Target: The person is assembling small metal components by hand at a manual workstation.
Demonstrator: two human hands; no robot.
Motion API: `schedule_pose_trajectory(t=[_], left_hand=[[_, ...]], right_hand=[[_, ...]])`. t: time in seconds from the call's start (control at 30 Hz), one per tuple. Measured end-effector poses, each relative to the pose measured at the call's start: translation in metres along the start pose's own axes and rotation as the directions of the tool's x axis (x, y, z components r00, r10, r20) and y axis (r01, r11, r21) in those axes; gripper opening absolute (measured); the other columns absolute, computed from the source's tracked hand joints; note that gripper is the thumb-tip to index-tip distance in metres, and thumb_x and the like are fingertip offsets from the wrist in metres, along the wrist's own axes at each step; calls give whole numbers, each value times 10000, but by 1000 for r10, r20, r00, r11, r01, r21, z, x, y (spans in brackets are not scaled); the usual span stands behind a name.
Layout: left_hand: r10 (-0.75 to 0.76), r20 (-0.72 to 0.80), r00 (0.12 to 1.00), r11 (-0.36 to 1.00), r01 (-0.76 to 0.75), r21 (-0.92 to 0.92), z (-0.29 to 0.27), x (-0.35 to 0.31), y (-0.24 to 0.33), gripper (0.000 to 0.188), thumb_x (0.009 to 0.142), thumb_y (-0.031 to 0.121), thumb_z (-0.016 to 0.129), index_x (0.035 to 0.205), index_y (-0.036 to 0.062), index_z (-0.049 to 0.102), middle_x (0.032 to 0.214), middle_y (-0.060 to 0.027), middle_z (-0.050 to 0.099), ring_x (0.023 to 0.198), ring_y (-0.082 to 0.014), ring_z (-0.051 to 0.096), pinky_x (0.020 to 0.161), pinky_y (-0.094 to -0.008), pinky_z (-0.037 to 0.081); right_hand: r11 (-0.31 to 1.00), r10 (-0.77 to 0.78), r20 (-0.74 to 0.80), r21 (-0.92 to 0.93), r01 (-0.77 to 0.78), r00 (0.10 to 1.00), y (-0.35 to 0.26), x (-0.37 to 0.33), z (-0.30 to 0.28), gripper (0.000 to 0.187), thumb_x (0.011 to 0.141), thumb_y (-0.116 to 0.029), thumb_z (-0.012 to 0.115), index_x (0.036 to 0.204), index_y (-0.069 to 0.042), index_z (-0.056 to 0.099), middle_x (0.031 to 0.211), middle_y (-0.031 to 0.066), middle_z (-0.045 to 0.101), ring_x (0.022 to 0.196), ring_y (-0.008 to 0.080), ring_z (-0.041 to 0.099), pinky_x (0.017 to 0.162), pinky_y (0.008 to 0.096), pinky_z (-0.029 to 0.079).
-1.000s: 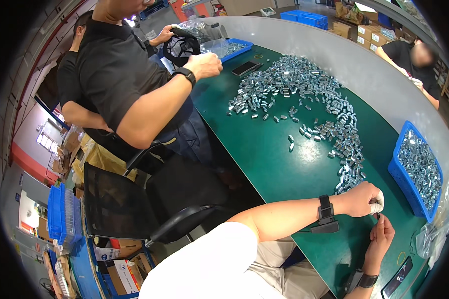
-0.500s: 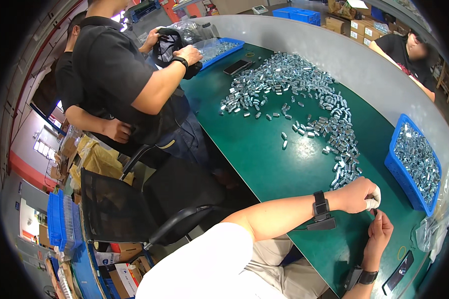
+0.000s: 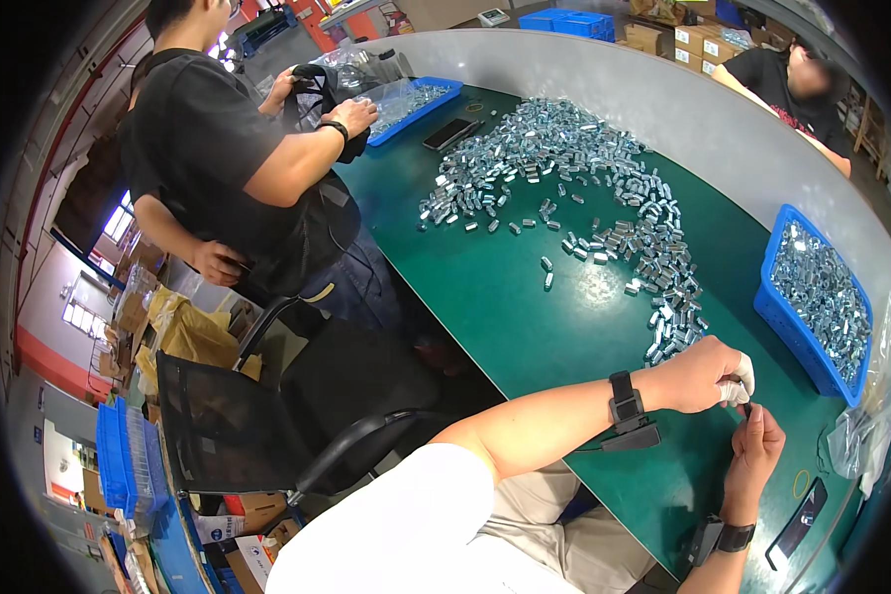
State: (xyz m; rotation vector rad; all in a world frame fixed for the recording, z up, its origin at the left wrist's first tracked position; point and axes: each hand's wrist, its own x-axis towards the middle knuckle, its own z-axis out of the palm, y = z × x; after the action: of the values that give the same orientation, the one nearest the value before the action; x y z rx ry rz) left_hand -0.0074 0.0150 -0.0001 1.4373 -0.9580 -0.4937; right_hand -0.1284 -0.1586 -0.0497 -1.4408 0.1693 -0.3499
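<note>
My left hand [image 3: 701, 378] is closed at the near right of the green table, with white covers on its fingertips. Just below it, my right hand [image 3: 756, 447] is closed too, its thumb and finger pinching. The two sets of fingertips meet around a small dark piece [image 3: 747, 408], mostly hidden, whose kind I cannot make out. Beside my left hand ends a long curved heap of small shiny metal pieces [image 3: 665, 252], shaped like long nuts or sleeves. Two of these lie apart from the heap [image 3: 547, 273]. Black straps with small boxes sit on both my wrists.
To the right stands a blue basket [image 3: 768, 297] full of metal pieces. A phone [image 3: 797, 525] and a yellow rubber band [image 3: 801, 483] lie near my right forearm. Another blue tray [image 3: 376, 140] is at the far left, by a person [image 3: 218, 129] handling a black bag. A black chair [image 3: 356, 376] stands left.
The whole view has shifted slightly. My hands stay together at the small dark piece, fingers a little rearranged. The person at the left still handles the black bag.
</note>
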Motion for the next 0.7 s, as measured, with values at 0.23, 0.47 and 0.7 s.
schedule_pose_trajectory(t=[0.23,0.47,0.7], left_hand=[[-73,17,997,993,71,95,3,1,5,63,860,23,622,906,-14,643,789,-119,685,719,-196,660,645,-310,505],[202,4,979,875,-182,449,0,1,-10,112,865,114,654,892,5,643,791,-152,652,731,-351,634,635,-393,489],[280,-57,958,884,-234,405,4,3,-10,183,891,162,625,801,4,603,731,-157,596,698,-367,591,597,-434,447]], right_hand=[[1000,-16,-51,-8,16,999,2,-1,4,293,996,-231,558,982,42,666,623,-55,472,481,9,277,441,219,167],[994,104,22,32,-104,994,-7,-3,10,308,990,-231,565,892,45,659,548,-64,402,458,17,256,437,228,159],[959,183,18,216,-182,983,-11,1,7,307,1004,-241,537,874,24,622,534,-84,288,444,22,217,425,229,150]])
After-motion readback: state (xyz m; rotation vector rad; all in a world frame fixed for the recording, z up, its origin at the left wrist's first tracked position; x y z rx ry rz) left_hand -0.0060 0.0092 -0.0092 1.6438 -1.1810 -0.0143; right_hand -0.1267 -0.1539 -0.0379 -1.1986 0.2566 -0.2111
